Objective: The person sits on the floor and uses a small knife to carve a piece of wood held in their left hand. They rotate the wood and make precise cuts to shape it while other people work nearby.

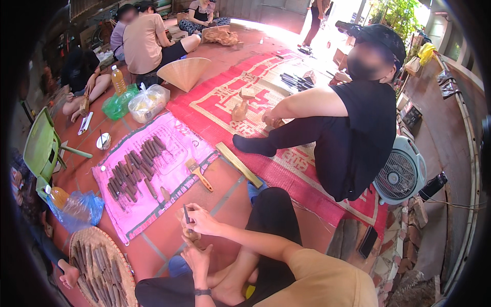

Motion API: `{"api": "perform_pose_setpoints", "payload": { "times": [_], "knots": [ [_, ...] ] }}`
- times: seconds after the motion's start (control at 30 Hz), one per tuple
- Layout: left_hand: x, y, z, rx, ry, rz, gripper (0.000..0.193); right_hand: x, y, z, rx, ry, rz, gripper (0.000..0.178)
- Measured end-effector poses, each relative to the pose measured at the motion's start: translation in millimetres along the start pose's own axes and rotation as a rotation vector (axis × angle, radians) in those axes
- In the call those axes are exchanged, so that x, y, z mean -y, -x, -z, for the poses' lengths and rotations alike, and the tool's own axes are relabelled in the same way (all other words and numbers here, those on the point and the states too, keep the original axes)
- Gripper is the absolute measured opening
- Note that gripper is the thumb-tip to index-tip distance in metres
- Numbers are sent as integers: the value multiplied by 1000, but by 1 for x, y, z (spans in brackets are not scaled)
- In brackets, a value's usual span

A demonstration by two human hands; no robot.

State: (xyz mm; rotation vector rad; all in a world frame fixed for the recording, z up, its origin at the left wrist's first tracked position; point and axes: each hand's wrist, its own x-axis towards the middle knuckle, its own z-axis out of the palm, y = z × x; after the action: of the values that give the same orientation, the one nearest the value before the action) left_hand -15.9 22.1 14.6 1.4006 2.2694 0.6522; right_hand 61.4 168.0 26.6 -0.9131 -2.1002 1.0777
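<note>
My right hand [204,221], low in the middle of the view, has its fingers closed round a slim dark tool [186,214] that stands nearly upright. Just below it is my left hand [196,255], a dark band on its wrist. Its fingers are bent round a small light-brown wooden piece [191,234], mostly covered by the fingers. The tool's lower end lies close to this piece; whether they touch I cannot tell. Ahead of my hands, a flat brush [200,175] with a wooden handle rests at the edge of a pink cloth [179,148]. Many dark brown sticks [134,166] lie on that cloth.
A round woven tray [76,234] of brown sticks stands at left, near another person's bare foot [69,276]. A wooden strip [239,165] lies ahead. A seated co-worker [358,117] occupies the red mat [209,123], beside a fan [400,171]. A green chair [43,143] stands left.
</note>
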Motion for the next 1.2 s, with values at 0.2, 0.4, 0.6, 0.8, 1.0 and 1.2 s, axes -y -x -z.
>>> {"api": "perform_pose_setpoints", "payload": {
  "times": [0.2,0.4,0.6,0.8,1.0,1.2],
  "knots": [
    [-9,1,6,8,22,-1,118,1,-2,-2,-99,-103,-15,13],
    [-26,5,17,-67,188,-40,105,-25,-14,2,-13,-528,-191,15],
    [-19,6,18,-7,53,-12,94,-13,-15,9,-106,-995,-297,22],
    [-23,3,23,58,78,1,96,-19,-11,-1,-70,-825,-165,27],
    [-13,0,27,51,225,8,91,-1,-11,1,-109,-298,204,30],
    [-3,-5,20,2,249,57,76,5,-13,-1,-185,-226,160,26]
  ]
}}
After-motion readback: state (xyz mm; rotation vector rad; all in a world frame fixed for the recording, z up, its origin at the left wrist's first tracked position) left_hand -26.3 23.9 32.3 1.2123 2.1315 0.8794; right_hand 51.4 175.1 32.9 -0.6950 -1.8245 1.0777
